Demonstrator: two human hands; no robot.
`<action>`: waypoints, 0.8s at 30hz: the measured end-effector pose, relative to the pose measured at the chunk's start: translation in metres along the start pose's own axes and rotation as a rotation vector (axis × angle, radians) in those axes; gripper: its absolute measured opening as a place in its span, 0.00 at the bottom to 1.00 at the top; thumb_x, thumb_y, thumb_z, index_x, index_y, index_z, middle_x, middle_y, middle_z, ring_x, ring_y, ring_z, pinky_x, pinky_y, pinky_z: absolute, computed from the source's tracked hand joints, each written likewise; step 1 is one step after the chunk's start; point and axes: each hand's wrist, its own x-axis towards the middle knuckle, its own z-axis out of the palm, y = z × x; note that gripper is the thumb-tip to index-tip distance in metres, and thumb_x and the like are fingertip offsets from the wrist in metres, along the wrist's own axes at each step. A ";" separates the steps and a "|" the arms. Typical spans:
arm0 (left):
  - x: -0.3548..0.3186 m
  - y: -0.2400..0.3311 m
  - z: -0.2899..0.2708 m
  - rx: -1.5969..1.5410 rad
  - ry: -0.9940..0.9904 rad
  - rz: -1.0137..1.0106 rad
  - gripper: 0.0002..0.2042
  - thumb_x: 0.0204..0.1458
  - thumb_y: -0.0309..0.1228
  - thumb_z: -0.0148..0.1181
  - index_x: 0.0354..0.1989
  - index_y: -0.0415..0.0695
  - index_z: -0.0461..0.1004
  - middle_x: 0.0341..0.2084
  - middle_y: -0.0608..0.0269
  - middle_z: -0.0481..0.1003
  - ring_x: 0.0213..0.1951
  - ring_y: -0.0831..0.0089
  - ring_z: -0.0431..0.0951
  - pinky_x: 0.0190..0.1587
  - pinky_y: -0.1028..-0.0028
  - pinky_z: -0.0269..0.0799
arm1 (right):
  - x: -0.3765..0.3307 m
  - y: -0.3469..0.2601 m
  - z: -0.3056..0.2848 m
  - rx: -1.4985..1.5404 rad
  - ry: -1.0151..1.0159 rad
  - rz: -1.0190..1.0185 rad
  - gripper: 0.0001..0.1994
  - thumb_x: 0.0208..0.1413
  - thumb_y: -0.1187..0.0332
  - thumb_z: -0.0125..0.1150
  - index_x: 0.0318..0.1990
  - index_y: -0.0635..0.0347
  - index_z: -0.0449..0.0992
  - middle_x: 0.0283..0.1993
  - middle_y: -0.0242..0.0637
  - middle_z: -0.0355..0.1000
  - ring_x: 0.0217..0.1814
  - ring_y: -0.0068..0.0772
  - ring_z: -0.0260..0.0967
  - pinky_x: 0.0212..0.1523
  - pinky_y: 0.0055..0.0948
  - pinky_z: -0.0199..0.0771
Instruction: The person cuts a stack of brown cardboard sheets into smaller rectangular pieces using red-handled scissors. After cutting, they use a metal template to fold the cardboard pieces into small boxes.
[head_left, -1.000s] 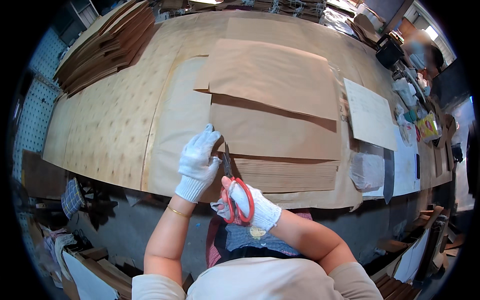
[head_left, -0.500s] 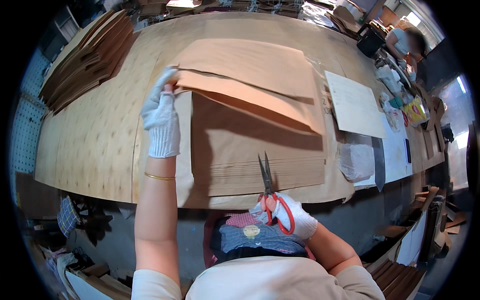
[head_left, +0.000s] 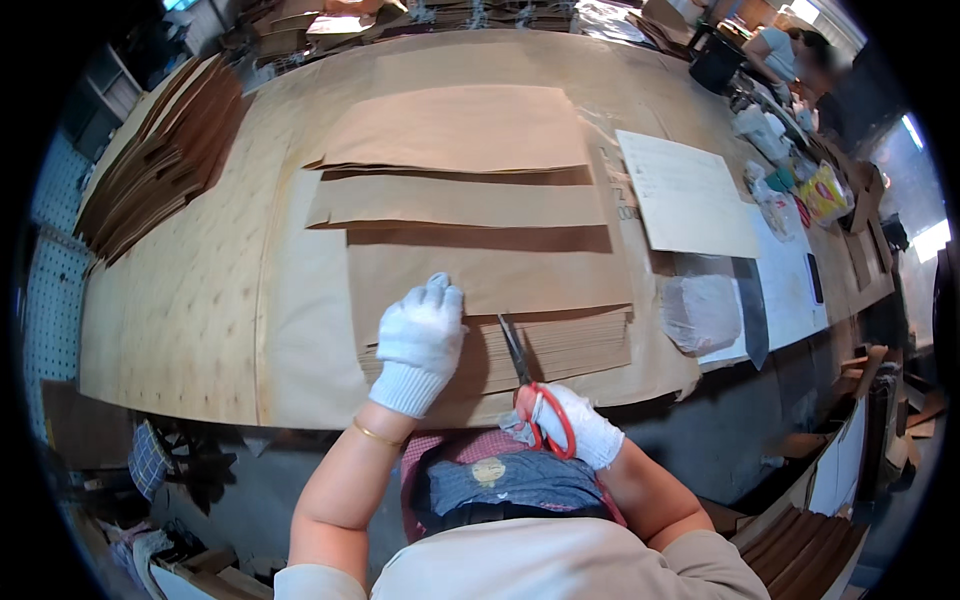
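A stack of brown paper sheets [head_left: 560, 345] lies on the table before me, its near edges fanned in narrow steps. My left hand [head_left: 420, 335], in a white knitted glove, is over the left part of the stack. Its fingers close at the near edge of the top brown paper sheet [head_left: 540, 275]; the thumb is hidden. My right hand [head_left: 575, 425], also gloved, holds red-handled scissors [head_left: 517, 350] by the loops near the table's front edge. Their dark blades point away from me, looking nearly closed. Beyond lie two folded-over paper layers [head_left: 455, 130].
A pale board [head_left: 690, 195] lies right of the stack, with a clear plastic bag [head_left: 703, 315] nearer me. Tall piles of brown sheets [head_left: 165, 150] stand at far left. Bags and a phone [head_left: 814, 278] lie at right. Another person [head_left: 775, 55] works at far right.
My left hand has let go of the lifted paper, which now lies folded away from me, and has come down and nearer to the stack's near edge. The scissors stay in my right hand.
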 end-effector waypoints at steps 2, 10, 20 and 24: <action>-0.003 -0.003 0.002 0.013 -0.010 -0.019 0.24 0.34 0.29 0.73 0.45 0.48 0.74 0.51 0.59 0.78 0.46 0.60 0.79 0.44 0.61 0.77 | -0.017 0.006 -0.005 -0.274 0.197 -0.028 0.18 0.63 0.53 0.56 0.32 0.59 0.75 0.24 0.36 0.71 0.23 0.30 0.69 0.27 0.29 0.70; -0.003 0.002 0.000 0.008 -0.027 0.001 0.27 0.33 0.24 0.72 0.48 0.47 0.74 0.54 0.58 0.77 0.49 0.58 0.78 0.48 0.60 0.76 | -0.012 0.044 -0.081 0.309 0.435 -0.024 0.23 0.66 0.46 0.57 0.30 0.59 0.71 0.24 0.33 0.69 0.21 0.24 0.66 0.19 0.26 0.66; -0.059 -0.059 -0.005 -0.078 0.253 -0.283 0.33 0.35 0.21 0.65 0.57 0.40 0.71 0.57 0.43 0.72 0.55 0.44 0.74 0.58 0.55 0.71 | -0.016 0.017 -0.032 0.313 0.155 -0.252 0.20 0.69 0.51 0.52 0.34 0.60 0.72 0.28 0.33 0.68 0.30 0.26 0.67 0.33 0.28 0.69; -0.059 -0.076 -0.013 -0.238 0.235 -0.178 0.29 0.36 0.19 0.63 0.55 0.41 0.74 0.56 0.41 0.74 0.55 0.44 0.75 0.58 0.56 0.72 | 0.010 -0.017 0.032 0.128 -0.085 -0.014 0.21 0.68 0.48 0.53 0.33 0.57 0.73 0.27 0.31 0.71 0.24 0.22 0.67 0.24 0.24 0.65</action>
